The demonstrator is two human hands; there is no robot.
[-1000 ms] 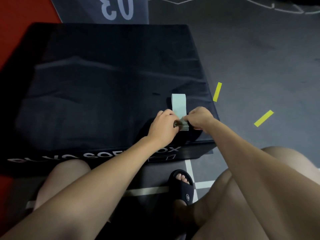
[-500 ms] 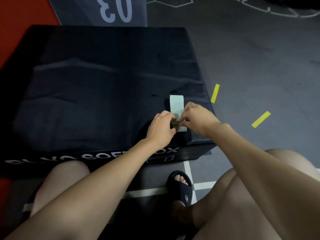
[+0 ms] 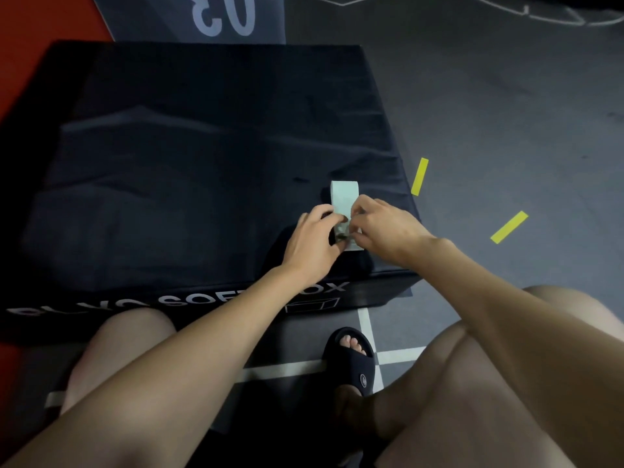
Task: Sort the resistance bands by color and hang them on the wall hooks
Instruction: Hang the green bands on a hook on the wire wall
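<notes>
left hand [image 3: 312, 239]: fingers curled, pinching | right hand [image 3: 385, 231]: fingertips pinched beside it | both forearms extended forward, converging

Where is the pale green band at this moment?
The pale green band lies near the front right corner of the black box, its near end between the left hand and right hand.

A large black padded soft box [image 3: 169, 170] with white lettering on its near side stands on the dark grey rubber floor [image 3: 506, 113], its creased top taking up most of the view. A pale mint-green flat band [image 3: 344, 195] lies on that top near the front right corner, beside a darker item too hidden to identify. Two yellow tape strips [image 3: 509, 227] lie on the floor right of the box, and white lines [image 3: 366, 320] cross it in front.
</notes>
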